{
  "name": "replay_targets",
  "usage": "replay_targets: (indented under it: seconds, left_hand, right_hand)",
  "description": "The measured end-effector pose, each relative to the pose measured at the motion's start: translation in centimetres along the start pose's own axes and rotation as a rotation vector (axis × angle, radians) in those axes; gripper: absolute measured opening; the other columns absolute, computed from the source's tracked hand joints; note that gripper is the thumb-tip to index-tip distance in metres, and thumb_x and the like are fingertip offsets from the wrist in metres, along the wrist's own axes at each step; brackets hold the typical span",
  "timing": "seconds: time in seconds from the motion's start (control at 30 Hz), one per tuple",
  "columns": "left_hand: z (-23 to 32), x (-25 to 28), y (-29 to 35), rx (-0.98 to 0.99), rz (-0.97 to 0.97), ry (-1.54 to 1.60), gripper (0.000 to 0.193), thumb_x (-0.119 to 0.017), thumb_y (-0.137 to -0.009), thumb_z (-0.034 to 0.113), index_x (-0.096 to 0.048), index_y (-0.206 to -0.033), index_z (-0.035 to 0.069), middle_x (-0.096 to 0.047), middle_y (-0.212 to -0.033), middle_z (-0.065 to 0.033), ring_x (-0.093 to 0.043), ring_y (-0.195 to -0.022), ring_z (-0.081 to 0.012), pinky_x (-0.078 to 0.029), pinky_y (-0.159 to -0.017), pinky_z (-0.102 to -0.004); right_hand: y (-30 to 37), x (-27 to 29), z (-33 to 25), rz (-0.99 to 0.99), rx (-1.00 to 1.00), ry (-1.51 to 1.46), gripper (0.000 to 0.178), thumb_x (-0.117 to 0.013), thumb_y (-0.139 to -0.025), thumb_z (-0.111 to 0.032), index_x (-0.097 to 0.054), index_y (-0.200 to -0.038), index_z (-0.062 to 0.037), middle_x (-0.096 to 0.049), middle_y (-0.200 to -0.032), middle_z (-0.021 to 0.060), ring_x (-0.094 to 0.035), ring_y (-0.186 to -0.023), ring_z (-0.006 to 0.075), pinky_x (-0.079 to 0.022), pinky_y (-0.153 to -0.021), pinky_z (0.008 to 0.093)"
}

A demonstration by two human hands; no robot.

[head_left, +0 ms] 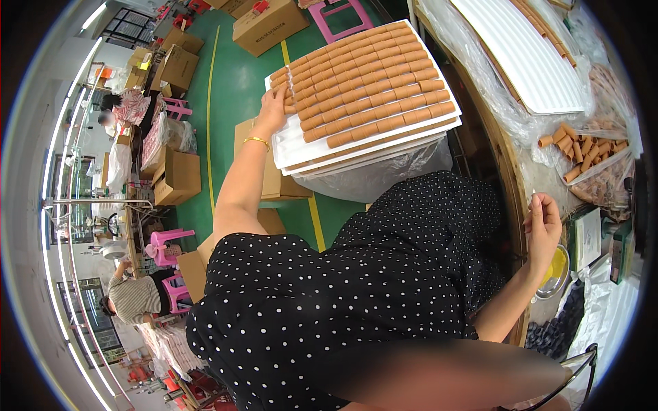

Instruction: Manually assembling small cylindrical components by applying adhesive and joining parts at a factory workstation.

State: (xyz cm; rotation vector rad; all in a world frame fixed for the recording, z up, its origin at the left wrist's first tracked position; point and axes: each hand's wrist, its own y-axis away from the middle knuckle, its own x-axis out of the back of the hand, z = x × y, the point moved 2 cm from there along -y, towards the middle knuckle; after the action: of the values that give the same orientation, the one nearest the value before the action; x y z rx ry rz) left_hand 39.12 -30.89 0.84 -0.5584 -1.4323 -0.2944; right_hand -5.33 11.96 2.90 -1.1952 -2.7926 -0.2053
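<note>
Fingers of the left hand (273,109) lie spread and flat on the near end of the top white tray (295,147), their tips touching the first of the orange-brown cardboard tubes (370,82) that lie in close rows across it; nothing is clasped, the hand only rests there, a gold bangle (256,140) on its wrist. That tray tops a stack of like trays sitting on a clear plastic bag (373,175), out to the person's left over a green floor (233,89) marked with yellow lines. Raised and half curled, the right hand (543,229) has thumb and forefinger pinched close together near the edge of the wooden workbench (504,171); whether something small sits between them cannot be told. On the bench lie sheets of clear plastic, another white tray (528,61), a loose heap of tubes (582,151) beside a bagged heap, and a metal bowl (556,274) with something yellow in it just under the right hand. A black dress with white dots (356,288) fills the middle of the view. Across the room stand brown cartons (178,175), pink plastic stools (168,240) and a long line of tables where other people sit at work beneath strip lights.
</note>
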Motion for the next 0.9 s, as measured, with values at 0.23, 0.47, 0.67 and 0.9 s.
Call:
replay_targets:
  seconds: [0.23, 0.47, 0.67, 0.9]
  left_hand:
    - [-0.4, -3.4, -1.8, 0.398, 0.251, 0.407, 0.058, -0.065, -0.063, 0.006, -0.046, -0.117, -0.003, -0.05, -0.114, -0.0237, -0.048, -0.107, -0.0349, -0.037, -0.094, -0.0401]
    - [20.2, 1.5, -4.0, -0.216, 0.533, 0.442, 0.059, -0.056, -0.066, -0.003, -0.04, -0.123, -0.003, -0.035, -0.129, -0.0214, -0.031, -0.123, -0.034, -0.021, -0.105, -0.0437]
    - [48.0, 0.9, -3.7, -0.9, -0.315, 1.111, 0.038, -0.06, -0.077, 0.002, -0.05, -0.114, -0.002, -0.061, -0.086, -0.0117, -0.058, -0.065, -0.0188, -0.049, -0.065, -0.0298]
    - [59.3, -5.9, -7.0, -1.086, 0.01, 0.371, 0.002, -0.05, -0.074, 0.003, -0.053, -0.075, 0.002, -0.06, -0.072, -0.018, -0.061, -0.067, -0.0347, -0.05, -0.059, -0.0439]
  right_hand:
    - [0.7, 0.8, 0.3, 0.076, -0.058, -0.012, 0.014, -0.058, -0.088, -0.019, -0.06, -0.092, -0.0057, -0.052, -0.069, -0.0043, -0.044, -0.054, 0.002, -0.033, -0.046, 0.0154]
    - [1.7, 0.9, 0.6, 0.097, -0.071, -0.06, 0.014, -0.061, -0.085, -0.015, -0.06, -0.088, -0.002, -0.052, -0.067, -0.0044, -0.045, -0.057, 0.0027, -0.037, -0.049, 0.0183]
    - [7.1, 5.0, 2.0, 0.41, -0.151, -0.088, 0.011, -0.059, -0.086, -0.012, -0.059, -0.09, -0.0016, -0.053, -0.069, -0.0038, -0.047, -0.057, 0.0031, -0.038, -0.051, 0.0175]
    - [14.5, 11.6, 4.5, 0.822, -0.261, -0.058, 0.014, -0.058, -0.088, -0.016, -0.058, -0.093, -0.0026, -0.053, -0.069, -0.0036, -0.044, -0.052, 0.0019, -0.033, -0.045, 0.0161]
